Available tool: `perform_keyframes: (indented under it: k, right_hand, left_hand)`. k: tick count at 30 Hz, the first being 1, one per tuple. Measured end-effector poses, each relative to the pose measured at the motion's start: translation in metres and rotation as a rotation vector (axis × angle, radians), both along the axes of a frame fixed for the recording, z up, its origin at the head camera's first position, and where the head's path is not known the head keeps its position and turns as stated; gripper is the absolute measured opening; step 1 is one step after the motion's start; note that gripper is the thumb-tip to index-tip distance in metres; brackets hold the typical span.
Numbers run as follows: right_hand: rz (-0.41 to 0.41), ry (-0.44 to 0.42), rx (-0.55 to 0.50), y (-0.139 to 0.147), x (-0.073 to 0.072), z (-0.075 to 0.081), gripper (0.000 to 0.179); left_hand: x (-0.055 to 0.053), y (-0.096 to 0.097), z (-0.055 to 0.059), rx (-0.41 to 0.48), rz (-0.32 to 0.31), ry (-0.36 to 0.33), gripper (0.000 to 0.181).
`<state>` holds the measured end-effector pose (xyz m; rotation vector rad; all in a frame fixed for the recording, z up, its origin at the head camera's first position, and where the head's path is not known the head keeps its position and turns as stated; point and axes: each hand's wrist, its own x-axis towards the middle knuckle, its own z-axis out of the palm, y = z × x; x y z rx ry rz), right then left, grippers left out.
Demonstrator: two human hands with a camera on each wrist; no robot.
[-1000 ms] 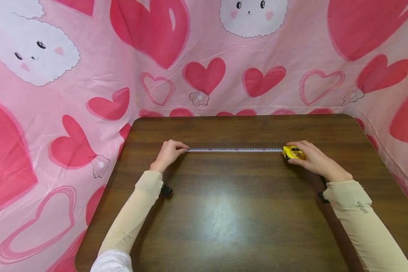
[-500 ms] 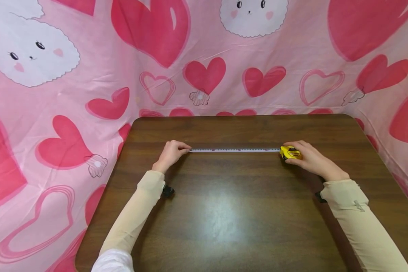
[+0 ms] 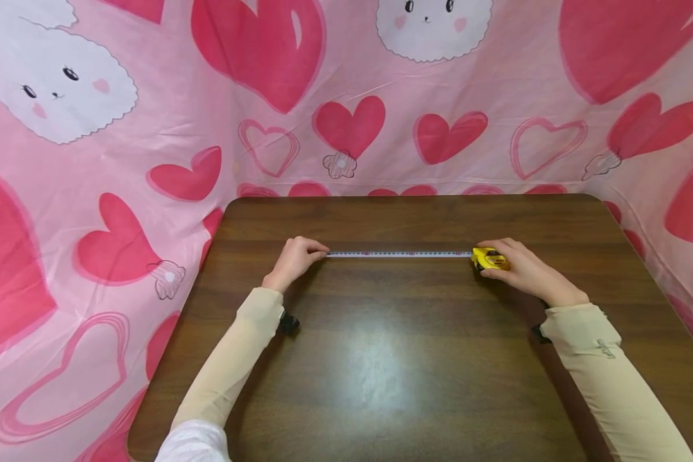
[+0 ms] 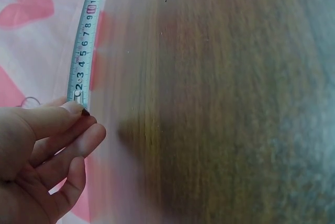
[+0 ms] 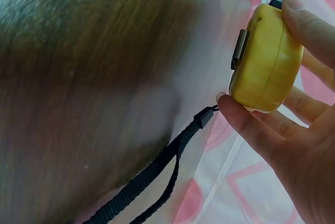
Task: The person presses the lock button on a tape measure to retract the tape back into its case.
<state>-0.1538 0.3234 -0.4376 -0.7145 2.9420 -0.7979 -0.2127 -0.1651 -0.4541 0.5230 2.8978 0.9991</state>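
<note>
1. Left arm reaches up from lower left of the head view; my left hand (image 3: 293, 260) sits left of centre, fingertips pointing right.
2. Thumb and forefinger pinch the near-zero end of the tape blade (image 3: 401, 255); remaining fingers loosely bent.
3. Right arm enters from lower right; my right hand (image 3: 525, 273) points left, digits spread around the yellow case (image 3: 490, 259), gripping it.
4. Blade runs straight between both hands, mid-frame, over the brown table (image 3: 369, 359).
5. Right wrist view: black strap (image 5: 152, 182) trails from beside the case to the bottom edge.
</note>
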Motion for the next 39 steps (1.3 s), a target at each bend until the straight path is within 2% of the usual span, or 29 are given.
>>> perform_keyframes:
  k: [6,13,19,27,39]
  right_hand:
    - [-0.003,-0.008,0.008,-0.002,-0.001,-0.001,0.057]
    - [0.021,0.032,-0.001,-0.004,-0.004,-0.005,0.058]
    - [0.008,0.006,-0.001,-0.008,-0.003,-0.004,0.058]
    - [0.018,0.019,-0.005,-0.012,-0.004,-0.003,0.058]
    - [0.026,-0.034,0.008,-0.015,-0.004,-0.005,0.059]
  left_hand:
    - [0.0,0.003,0.001,0.005,0.001,-0.01,0.017]
    - [0.0,0.008,0.001,0.001,-0.007,0.003,0.017]
    - [0.0,0.012,0.001,0.009,-0.015,0.009,0.017]
    - [0.0,0.016,-0.001,0.02,-0.013,0.001,0.017]
    - [0.001,0.022,-0.001,0.028,-0.026,0.007,0.016]
